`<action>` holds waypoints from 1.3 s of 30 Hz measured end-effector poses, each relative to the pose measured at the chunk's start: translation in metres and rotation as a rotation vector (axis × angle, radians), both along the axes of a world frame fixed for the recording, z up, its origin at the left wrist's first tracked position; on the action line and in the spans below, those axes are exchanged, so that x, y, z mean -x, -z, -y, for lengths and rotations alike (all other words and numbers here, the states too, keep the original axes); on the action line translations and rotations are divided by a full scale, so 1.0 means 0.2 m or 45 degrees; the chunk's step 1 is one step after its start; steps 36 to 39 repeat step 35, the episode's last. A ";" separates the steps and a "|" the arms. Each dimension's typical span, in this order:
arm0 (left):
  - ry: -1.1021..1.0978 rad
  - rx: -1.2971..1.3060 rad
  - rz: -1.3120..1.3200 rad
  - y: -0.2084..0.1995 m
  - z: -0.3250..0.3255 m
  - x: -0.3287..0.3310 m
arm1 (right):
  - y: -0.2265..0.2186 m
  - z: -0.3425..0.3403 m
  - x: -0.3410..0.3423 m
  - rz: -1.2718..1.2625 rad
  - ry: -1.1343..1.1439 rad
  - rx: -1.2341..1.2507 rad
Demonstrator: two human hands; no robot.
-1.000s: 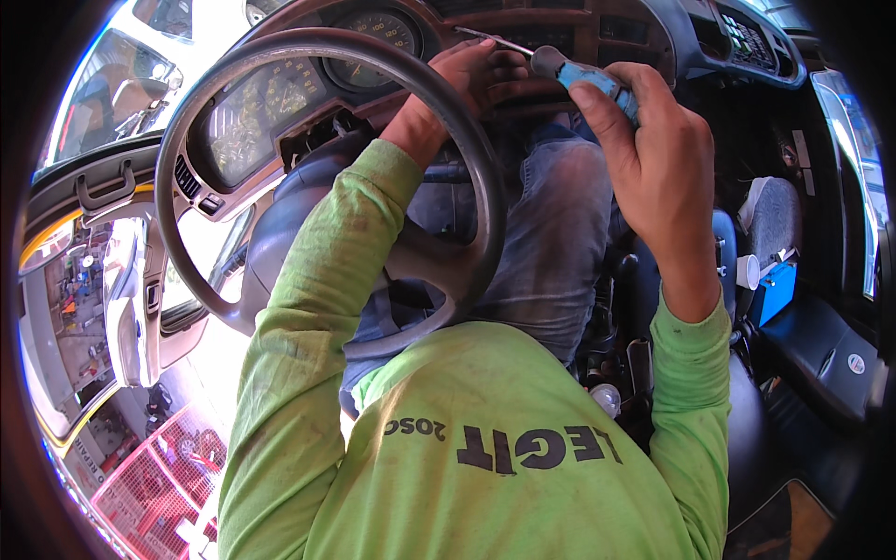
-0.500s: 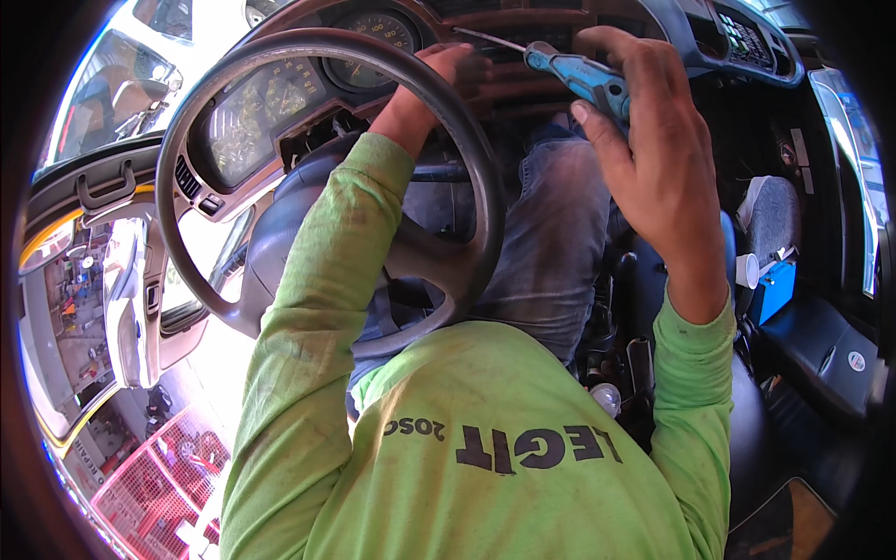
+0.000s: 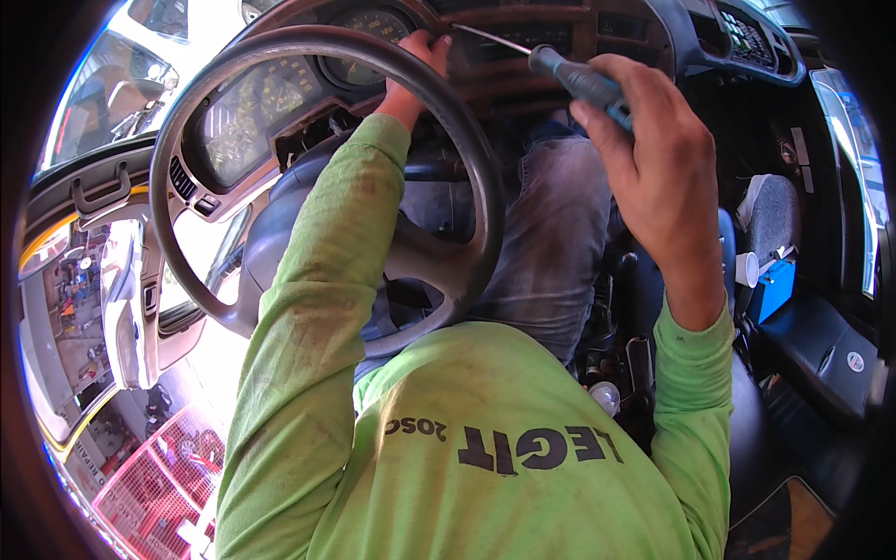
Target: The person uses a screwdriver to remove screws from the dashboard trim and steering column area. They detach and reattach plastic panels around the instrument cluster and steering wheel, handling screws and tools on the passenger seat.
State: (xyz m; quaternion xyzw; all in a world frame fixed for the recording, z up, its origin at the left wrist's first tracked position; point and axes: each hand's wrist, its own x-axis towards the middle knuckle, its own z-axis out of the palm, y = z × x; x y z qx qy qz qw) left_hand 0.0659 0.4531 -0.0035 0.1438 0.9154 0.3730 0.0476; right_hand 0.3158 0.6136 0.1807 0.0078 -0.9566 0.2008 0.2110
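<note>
My right hand (image 3: 663, 149) grips a screwdriver (image 3: 583, 82) by its grey and blue handle. Its thin metal shaft points left, and the tip meets the dashboard panel (image 3: 504, 93) just right of the round gauge (image 3: 373, 42). Close to that tip is my left hand (image 3: 420, 70), its fingers bent together against the panel edge. Whatever those fingers hold, if anything, is too small to make out. My left forearm passes behind the steering wheel (image 3: 481, 177), whose rim covers part of the wrist.
The gauge cluster (image 3: 252, 126) sits behind the wheel. A blue-framed panel of buttons (image 3: 742, 42) stands at the far right. On the passenger side are a white cup (image 3: 747, 270), a blue box (image 3: 774, 290) and a dark seat (image 3: 821, 345). The left door (image 3: 140, 308) hangs open.
My left hand has shifted slightly up and left, its fingers now bent at the panel. The screwdriver handle has turned in my right hand, with its tip in about the same place.
</note>
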 end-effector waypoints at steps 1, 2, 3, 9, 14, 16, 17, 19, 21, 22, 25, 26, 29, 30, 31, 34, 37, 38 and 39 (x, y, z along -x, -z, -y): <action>0.010 -0.032 0.020 0.01 0.01 0.02 | 0.00 0.02 0.01 0.057 0.076 0.081; 0.020 -0.064 0.040 0.03 0.01 0.03 | 0.01 0.02 0.02 0.114 0.153 0.162; 0.021 -0.053 0.013 0.04 0.02 0.04 | 0.01 0.02 0.02 0.020 0.095 0.135; 0.026 -0.013 -0.023 0.05 0.02 0.06 | 0.01 0.00 0.03 -0.123 -0.105 -0.084; 0.049 0.020 0.014 -0.01 0.02 0.05 | 0.04 0.02 0.03 0.054 0.092 0.233; 0.043 -0.019 0.032 0.02 0.03 0.07 | 0.02 0.01 0.03 -0.127 -0.021 0.068; 0.036 -0.037 0.041 0.04 0.04 0.08 | 0.01 0.01 0.03 -0.216 -0.082 -0.013; 0.044 -0.025 0.025 0.05 0.04 0.08 | 0.01 0.02 0.00 -0.096 -0.087 -0.083; 0.058 0.012 -0.001 0.04 0.03 0.08 | 0.02 0.02 -0.01 -0.002 -0.023 -0.011; 0.067 0.047 -0.019 0.02 0.02 0.08 | 0.03 0.02 0.00 0.031 0.042 0.102; 0.073 0.043 -0.029 0.02 0.02 0.07 | 0.06 0.00 0.02 -0.021 0.002 0.305; 0.070 0.024 -0.026 0.03 0.03 0.08 | 0.06 0.00 0.03 -0.065 -0.052 0.352; 0.054 0.018 -0.009 0.05 0.04 0.09 | 0.01 0.01 0.00 -0.136 -0.114 -0.009; 0.056 0.039 0.001 0.06 0.05 0.09 | 0.02 0.01 -0.01 -0.094 -0.095 -0.027; 0.063 0.057 0.010 0.05 0.04 0.09 | 0.02 0.02 -0.02 -0.053 -0.071 -0.049; 0.079 0.060 0.016 0.04 0.04 0.09 | 0.03 0.03 -0.01 0.173 0.122 0.116; 0.084 0.054 0.015 0.05 0.04 0.10 | 0.03 0.03 -0.01 0.173 0.121 0.118; 0.084 0.054 0.015 0.05 0.04 0.10 | 0.03 0.03 -0.01 0.173 0.121 0.118; 0.084 0.054 0.015 0.05 0.04 0.10 | 0.03 0.03 -0.01 0.173 0.121 0.118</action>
